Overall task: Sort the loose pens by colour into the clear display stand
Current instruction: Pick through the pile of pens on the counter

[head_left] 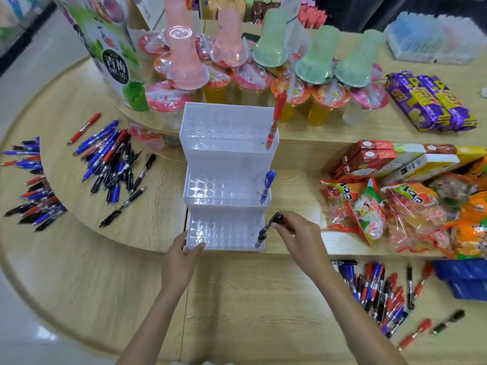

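Note:
A clear three-tier display stand (226,164) sits in the middle of the wooden table. A red pen (275,122) stands in the right end of its top tier, and a blue pen (266,186) in the right end of the middle tier. My right hand (297,235) pinches the top of a black pen (266,230) whose tip is in the right end of the bottom tier. My left hand (181,256) grips the stand's front left corner. A pile of loose red, blue and black pens (113,159) lies at the left, and a second pen pile (379,291) at the lower right.
More pens (31,185) lie on the lower shelf at far left. Jelly drink cups (250,85) crowd the table behind the stand. Snack bags (395,209) and boxes (390,159) fill the right side, with purple packets (429,101) beyond.

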